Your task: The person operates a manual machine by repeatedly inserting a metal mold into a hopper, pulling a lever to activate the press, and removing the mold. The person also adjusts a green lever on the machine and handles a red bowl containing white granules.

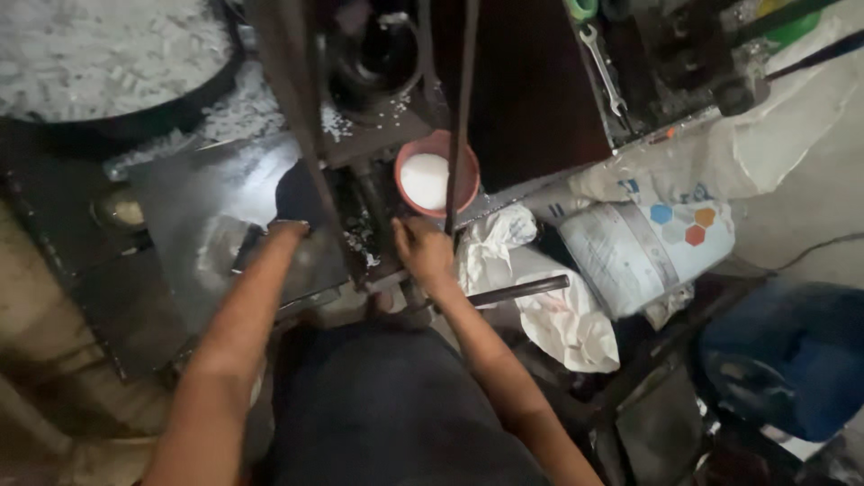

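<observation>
My left hand (290, 236) reaches under a slanted dark metal bar (297, 117) onto the dark greasy machine bed (225, 193); its fingers are hidden, so what it holds cannot be told. My right hand (423, 250) rests knuckles-up on the machine's dark middle part, fingers curled near a thin upright rod (461, 108). Whether it grips anything is unclear. Just beyond it stands a reddish bowl (468, 184) filled with white powder (425, 178).
A big dark pan of small white pieces (99, 54) sits at the top left, with pieces spilled around. A spanner (605, 67) lies on the machine top right. White rags (558, 315), a printed white sack (643, 247) and a blue bundle (792, 351) lie right.
</observation>
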